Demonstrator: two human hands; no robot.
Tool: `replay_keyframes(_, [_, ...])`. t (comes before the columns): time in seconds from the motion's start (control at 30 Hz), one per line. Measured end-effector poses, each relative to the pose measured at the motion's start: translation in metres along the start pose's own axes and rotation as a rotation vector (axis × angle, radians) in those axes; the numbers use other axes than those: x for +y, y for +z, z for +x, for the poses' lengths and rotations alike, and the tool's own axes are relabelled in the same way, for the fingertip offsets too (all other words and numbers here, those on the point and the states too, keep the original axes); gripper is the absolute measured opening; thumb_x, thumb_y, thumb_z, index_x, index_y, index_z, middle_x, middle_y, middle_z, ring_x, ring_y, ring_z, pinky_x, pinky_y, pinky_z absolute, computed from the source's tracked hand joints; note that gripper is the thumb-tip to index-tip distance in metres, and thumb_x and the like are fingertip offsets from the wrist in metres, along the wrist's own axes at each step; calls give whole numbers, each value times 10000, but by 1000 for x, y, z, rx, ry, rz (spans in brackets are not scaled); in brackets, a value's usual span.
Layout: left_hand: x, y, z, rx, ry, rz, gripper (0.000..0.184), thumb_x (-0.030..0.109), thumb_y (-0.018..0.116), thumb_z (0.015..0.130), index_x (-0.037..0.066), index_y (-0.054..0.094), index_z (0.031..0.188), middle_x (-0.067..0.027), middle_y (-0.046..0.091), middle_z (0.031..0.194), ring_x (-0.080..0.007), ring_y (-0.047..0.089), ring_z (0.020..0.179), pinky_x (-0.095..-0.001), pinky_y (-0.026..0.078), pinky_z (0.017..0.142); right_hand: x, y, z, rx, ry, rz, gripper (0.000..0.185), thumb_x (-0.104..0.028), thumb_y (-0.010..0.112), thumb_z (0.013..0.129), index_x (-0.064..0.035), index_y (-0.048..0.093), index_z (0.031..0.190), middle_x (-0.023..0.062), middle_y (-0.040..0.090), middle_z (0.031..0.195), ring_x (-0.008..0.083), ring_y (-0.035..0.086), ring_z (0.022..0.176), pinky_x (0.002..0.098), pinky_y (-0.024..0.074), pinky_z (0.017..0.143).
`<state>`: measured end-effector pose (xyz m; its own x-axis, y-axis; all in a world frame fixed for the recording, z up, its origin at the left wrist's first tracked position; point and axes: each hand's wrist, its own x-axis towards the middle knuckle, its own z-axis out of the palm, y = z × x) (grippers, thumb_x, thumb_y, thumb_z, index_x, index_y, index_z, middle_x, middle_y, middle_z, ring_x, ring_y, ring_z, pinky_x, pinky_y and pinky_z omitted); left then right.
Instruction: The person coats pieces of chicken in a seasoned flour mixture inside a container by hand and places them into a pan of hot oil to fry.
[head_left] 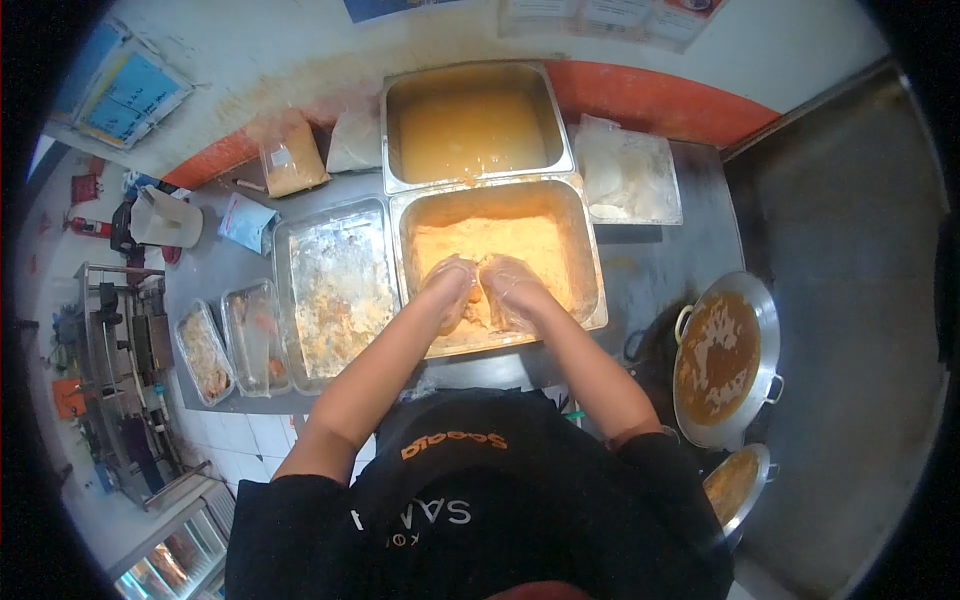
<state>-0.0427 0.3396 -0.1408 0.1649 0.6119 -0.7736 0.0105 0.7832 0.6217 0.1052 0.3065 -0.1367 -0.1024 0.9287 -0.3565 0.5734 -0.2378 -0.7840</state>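
My left hand (452, 285) and my right hand (510, 285), both in clear plastic gloves, are down in a steel pan (597, 265) of orange-tinted flour (490, 235). Their fingers curl inward, close together, around flour-coated food pieces (475, 305) that show partly between and below them. The kind of food cannot be made out under the coating. Directly behind this pan stands a second steel pan (388, 135) of cloudy yellowish liquid (470, 130). To the left lies a wide metal tray (335, 290) smeared with flour residue.
Two smaller clear containers, one with food pieces (205, 355) and one nearly see-through (258, 340), stand at the left. A white jug (165, 218) and bags (290, 155) sit behind. Rightward are a flour-dusted tray (640, 180) and a large wok (765, 340) of brown oil.
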Motion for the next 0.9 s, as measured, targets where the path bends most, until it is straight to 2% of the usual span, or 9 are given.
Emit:
replay_keyframes(0.07, [-1,-5,7,84,110,-109,429,12,485,806,33,562,1228,-38,548,751,-123,488,634,-272,421,547,11,-7,20,23,-26,-196,345,-275,452,868,7,643,919,244,645,924,360,602,831,431,458,797])
replay_keyframes(0.17, [7,-17,7,-17,185,-254,153,135,496,865,81,571,986,-35,542,792,-167,498,688,-335,411,590,-31,-47,11,204,201,345,353,-266,459,852,15,652,945,231,660,960,354,610,846,417,466,801])
replay_keyframes(0.27, [-1,-17,29,422,612,452,248,149,519,856,90,619,1075,-4,509,759,-152,467,665,-324,398,579,-21,-56,35,379,230,-21,371,-258,453,845,25,659,968,222,667,953,363,612,837,411,477,777])
replay_keyframes(0.33, [-6,-19,43,43,336,68,233,145,520,852,105,642,1046,3,497,743,-149,459,654,-326,396,573,29,-31,75,179,180,-139,398,-251,445,845,34,642,1041,236,654,1040,367,618,932,415,478,824])
replay_keyframes(0.4, [-7,-8,63,5,244,-14,224,154,527,848,80,609,1044,-25,517,841,-152,474,758,-339,409,671,-14,-29,72,7,284,-463,415,-264,433,858,33,608,1090,240,625,1106,324,604,1027,401,462,887])
replay_keyframes(0.5, [-5,-10,50,-3,144,-102,218,194,530,853,65,584,1021,-49,545,922,-157,498,844,-342,424,746,-12,-9,38,87,-76,-26,432,-314,448,883,20,584,1121,193,632,1112,294,577,1052,362,445,918])
replay_keyframes(0.67, [-7,-27,13,103,115,-134,246,318,509,885,105,619,941,-39,575,855,-164,538,771,-300,432,656,28,-45,-2,2,160,120,423,-341,452,924,1,597,1127,170,635,1143,306,571,1064,377,424,941])
replay_keyframes(0.73, [-14,-31,28,14,144,499,411,340,504,902,47,605,1173,-119,629,1094,-213,587,1005,-321,459,829,31,-42,-8,15,317,54,413,-342,446,942,-3,603,1119,163,636,1137,299,572,1057,377,423,938])
replay_keyframes(0.9, [-10,16,9,95,195,379,476,276,517,907,29,514,1314,-174,559,1276,-224,525,1163,-327,426,933,13,14,10,-128,108,-126,360,-275,426,962,15,612,1066,196,625,1080,275,566,1058,392,415,946])
